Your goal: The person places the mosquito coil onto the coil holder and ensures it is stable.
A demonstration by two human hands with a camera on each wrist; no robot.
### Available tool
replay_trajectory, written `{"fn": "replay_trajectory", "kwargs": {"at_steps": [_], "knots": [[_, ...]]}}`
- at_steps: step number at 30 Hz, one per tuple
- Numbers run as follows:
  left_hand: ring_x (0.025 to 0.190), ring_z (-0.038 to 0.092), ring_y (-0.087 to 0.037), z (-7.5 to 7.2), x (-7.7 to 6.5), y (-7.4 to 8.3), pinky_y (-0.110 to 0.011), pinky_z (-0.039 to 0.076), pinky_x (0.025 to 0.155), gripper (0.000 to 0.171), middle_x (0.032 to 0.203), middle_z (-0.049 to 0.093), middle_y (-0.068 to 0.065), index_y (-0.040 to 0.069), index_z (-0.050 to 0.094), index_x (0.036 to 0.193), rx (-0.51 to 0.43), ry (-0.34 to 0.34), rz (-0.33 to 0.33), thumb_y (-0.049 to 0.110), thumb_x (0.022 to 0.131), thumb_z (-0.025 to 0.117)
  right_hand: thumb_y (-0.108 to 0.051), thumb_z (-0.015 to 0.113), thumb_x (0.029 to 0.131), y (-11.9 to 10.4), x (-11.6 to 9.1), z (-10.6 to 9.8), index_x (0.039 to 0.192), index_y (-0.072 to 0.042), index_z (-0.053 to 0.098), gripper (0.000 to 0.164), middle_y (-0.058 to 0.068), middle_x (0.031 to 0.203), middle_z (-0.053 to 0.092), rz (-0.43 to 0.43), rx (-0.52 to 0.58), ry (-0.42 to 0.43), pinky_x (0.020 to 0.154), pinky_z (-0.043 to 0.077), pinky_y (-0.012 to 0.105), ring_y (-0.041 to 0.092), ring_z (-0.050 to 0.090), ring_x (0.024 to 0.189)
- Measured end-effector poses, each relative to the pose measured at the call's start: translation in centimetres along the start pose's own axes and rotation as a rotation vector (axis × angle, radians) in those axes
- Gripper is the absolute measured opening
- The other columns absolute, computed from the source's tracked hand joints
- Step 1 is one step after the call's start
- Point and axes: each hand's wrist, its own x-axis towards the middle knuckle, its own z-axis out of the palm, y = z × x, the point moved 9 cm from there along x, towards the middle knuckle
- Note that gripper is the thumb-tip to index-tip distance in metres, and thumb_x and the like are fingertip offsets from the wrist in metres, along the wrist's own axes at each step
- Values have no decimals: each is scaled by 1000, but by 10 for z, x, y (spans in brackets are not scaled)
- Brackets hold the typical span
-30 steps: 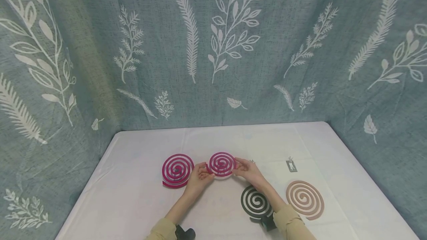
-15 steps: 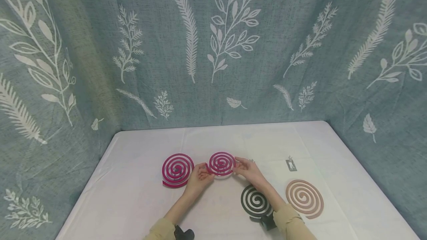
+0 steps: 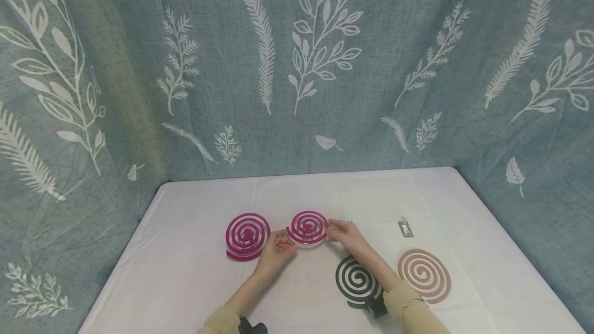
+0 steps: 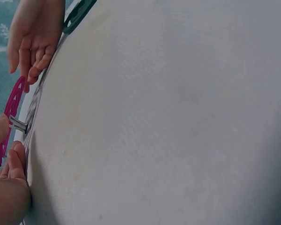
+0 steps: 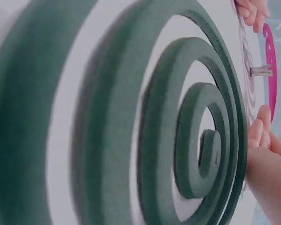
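A pink mosquito coil (image 3: 308, 227) sits raised above the table on a small metal stand (image 5: 261, 71), whose prongs show under its middle in both wrist views. My left hand (image 3: 276, 252) is at the coil's left edge, fingers and thumb parted around the rim without gripping it. On the opposite side my right hand (image 3: 350, 236) has its fingertips right at the rim, fingers loosely extended. The left wrist view shows the coil (image 4: 13, 101) tilted between the two hands. A second pink mosquito coil (image 3: 247, 236) lies just left of my left hand.
A green mosquito coil (image 3: 358, 278) lies under my right forearm and fills much of the right wrist view. Right of it is a brown mosquito coil (image 3: 421, 273). A flat metal stand (image 3: 406, 228) lies behind that on the white-covered table (image 3: 185, 293). Patterned curtains (image 3: 297, 66) surround the table.
Both hands have loosened from the middle pink coil's rim and moved slightly apart. The coil stays raised on its stand. The other coils have not moved.
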Motion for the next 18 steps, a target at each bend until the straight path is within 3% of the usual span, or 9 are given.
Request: {"fn": "replay_trajectory", "kwargs": {"at_steps": [5, 11, 15, 18], "knots": [[85, 62, -19, -2, -6, 4, -15, 51, 73, 51, 98, 62, -26, -14, 40, 124, 30, -17, -25, 2, 84, 66, -35, 56, 92, -4, -8, -3, 139, 0, 42, 60, 22, 133, 54, 0, 0, -6, 104, 35, 61, 36, 56, 117], [82, 61, -18, -3, -16, 11, -21, 49, 71, 49, 94, 64, -18, -11, 44, 121, 143, -16, -69, 10, 83, 68, -32, 57, 92, -8, -19, -11, 140, 0, 42, 59, 18, 125, 59, 6, -36, 35, 104, 38, 56, 34, 57, 115], [81, 59, -16, 5, -25, 15, -26, 50, 72, 47, 94, 63, -15, -9, 45, 118, 168, -38, -88, 13, 84, 68, -31, 57, 92, -12, -29, -17, 139, -3, 44, 57, 11, 119, 61, -16, -80, 24, 103, 41, 53, 31, 57, 115], [82, 59, -16, 16, -29, 21, -26, 51, 74, 45, 95, 63, -16, -9, 47, 117, 156, -91, -70, 13, 84, 69, -29, 56, 92, -17, -38, -22, 138, -3, 45, 54, 14, 122, 61, -37, -119, -4, 103, 42, 50, 34, 54, 120]]}}
